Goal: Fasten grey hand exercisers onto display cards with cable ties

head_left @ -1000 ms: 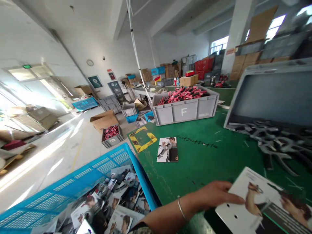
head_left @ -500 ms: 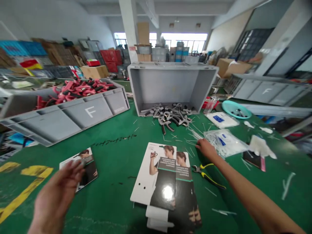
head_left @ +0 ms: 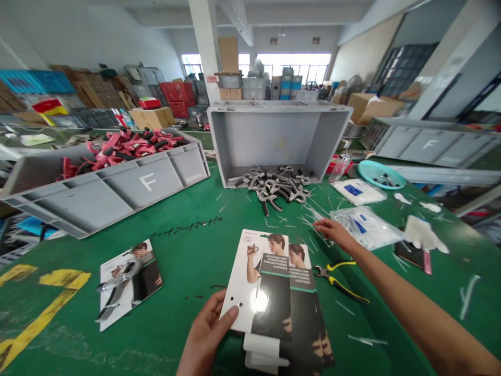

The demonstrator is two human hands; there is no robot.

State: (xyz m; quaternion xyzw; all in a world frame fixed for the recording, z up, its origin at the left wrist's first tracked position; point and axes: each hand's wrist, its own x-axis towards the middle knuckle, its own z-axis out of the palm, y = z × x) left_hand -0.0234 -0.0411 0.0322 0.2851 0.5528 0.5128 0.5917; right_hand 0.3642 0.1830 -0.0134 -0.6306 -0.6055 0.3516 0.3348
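My left hand (head_left: 207,331) holds the near-left corner of the top printed backing card (head_left: 262,284), which lies on a small stack of like cards on the green table (head_left: 188,250). My right hand (head_left: 332,231) reaches out to the right over thin white cable ties (head_left: 313,214) scattered on the table, fingers curled; what they pinch, if anything, is too small to see. Yellow-handled cutters (head_left: 340,279) lie just under my right forearm. A finished card with a grey hand gripper (head_left: 127,282) lies to the left.
A tipped grey crate (head_left: 274,138) spills grey hand grippers (head_left: 274,187) at the back. A long grey crate (head_left: 117,183) marked F holds red grippers at left. Plastic bags (head_left: 364,224) and a teal bowl (head_left: 379,175) lie at right.
The view swung from the blue crate on the left to the table's middle. My left hand moved from the left card to grip the stack's top card; my right hand shifted slightly toward the ties.
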